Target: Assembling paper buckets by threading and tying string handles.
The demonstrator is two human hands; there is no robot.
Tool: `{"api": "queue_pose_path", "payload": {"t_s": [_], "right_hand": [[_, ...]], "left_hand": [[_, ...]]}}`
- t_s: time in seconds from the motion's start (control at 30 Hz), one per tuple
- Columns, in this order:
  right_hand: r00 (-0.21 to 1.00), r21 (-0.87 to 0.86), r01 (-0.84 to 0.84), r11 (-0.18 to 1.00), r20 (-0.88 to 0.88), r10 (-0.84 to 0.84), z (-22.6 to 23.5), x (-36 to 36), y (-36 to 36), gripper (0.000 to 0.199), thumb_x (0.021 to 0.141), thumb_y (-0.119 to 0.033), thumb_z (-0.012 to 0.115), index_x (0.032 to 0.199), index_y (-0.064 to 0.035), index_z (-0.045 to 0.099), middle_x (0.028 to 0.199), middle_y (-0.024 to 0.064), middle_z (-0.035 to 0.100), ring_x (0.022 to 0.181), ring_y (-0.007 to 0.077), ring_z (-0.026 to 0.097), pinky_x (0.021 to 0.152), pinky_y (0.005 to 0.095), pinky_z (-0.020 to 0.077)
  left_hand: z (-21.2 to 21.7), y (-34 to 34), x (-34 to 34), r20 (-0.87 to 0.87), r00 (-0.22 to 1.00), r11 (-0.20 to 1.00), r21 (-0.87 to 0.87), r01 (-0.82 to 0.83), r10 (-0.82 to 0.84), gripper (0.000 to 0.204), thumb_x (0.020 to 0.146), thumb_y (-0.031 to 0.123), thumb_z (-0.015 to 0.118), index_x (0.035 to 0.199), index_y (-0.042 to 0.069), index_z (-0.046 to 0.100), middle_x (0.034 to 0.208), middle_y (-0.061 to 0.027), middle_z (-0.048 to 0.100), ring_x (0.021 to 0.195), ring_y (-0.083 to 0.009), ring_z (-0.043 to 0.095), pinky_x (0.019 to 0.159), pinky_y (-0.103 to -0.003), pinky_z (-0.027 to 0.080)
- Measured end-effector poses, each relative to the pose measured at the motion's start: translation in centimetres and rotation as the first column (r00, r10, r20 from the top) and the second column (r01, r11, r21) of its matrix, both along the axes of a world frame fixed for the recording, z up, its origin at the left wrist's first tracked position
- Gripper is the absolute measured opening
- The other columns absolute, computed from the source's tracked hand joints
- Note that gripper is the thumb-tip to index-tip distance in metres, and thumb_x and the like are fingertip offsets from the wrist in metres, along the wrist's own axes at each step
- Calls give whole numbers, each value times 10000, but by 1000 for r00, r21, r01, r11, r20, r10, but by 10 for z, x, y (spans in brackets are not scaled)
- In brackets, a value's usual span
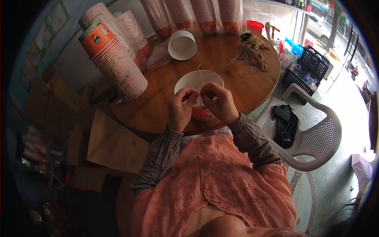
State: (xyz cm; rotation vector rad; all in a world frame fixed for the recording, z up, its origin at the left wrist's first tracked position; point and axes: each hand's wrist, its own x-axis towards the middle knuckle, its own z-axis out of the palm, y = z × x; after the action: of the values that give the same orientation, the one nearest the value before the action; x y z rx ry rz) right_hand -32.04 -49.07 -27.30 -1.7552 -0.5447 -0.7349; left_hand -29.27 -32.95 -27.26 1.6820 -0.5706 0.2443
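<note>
Directly in front of me stands a paper bucket (203,115) with a white inside and a red printed wall. A thin tan string (200,76) crosses its mouth, with one end sticking up past the far rim. Over the near rim, my left hand (181,111) pinches the string between thumb and forefinger. My right hand (222,103) meets it there, its fingers closed on the same string. The fingers hide the spot where the string passes between them.
Tall stacks of paper buckets (122,67) crowd the table's left and back. One white-lined bucket (182,45) lies tipped there. A bundle of strings (252,53) rests on the wooden table (237,87) at right. Beside it stands a plastic chair (316,136); cardboard boxes (114,142) sit at left.
</note>
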Motion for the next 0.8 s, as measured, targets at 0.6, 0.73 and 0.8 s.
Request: {"api": "queue_pose_path", "payload": {"t_s": [0.6, 0.73, 0.8], "right_hand": [[998, -35, 63, 997, 20, -62, -1, -3, 6, 168, 816, 0, 619, 974, -31, 573, 806, 87, 634, 725, 183, 646, 637, 286, 514], [995, -74, 92, 993, 45, -89, -1, -2, 6, 177, 818, 0, 620, 982, -32, 562, 808, 89, 634, 724, 183, 646, 640, 288, 516], [991, -89, 123, 988, 68, -117, -2, -2, 7, 174, 820, -2, 628, 979, -31, 563, 808, 89, 633, 725, 183, 646, 643, 291, 518]], "left_hand": [[1, 0, 3, 24, 999, 996, -74, 43, -41, 81, 878, 49, 622, 934, -9, 633, 894, -44, 641, 842, -102, 608, 743, -228, 490], [10, 3, -1, -203, 970, 983, -153, 103, -133, 102, 903, 68, 603, 951, -16, 634, 922, -33, 644, 859, -77, 597, 765, -207, 483], [12, 7, 3, -291, 935, 975, -149, 164, -202, 122, 910, 85, 599, 977, -10, 637, 933, -26, 646, 859, -80, 598, 789, -205, 474]]}}
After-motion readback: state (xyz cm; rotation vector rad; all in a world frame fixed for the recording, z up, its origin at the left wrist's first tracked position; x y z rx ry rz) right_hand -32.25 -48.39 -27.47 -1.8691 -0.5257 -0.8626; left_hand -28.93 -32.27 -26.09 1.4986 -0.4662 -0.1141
